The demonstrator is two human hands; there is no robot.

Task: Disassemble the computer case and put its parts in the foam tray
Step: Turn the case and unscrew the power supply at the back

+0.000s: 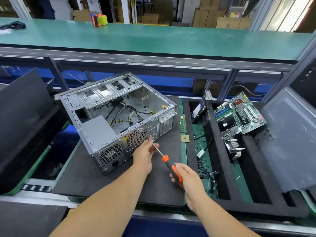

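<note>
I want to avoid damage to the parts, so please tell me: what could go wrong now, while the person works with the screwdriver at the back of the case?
1. The left hand steadies the shaft right at the tip, so a slip of the screwdriver could jab the fingers.
2. A freed screw may drop onto the black mat and be hard to spot.
3. The CPU chip and memory stick lie loose beside the computer case; shifting the case could knock them.

Green upper shelf (153, 40) carrying a tape dispenser (99, 19) and coiled black cable (12, 25); cardboard boxes (212, 16) stacked behind.
</note>
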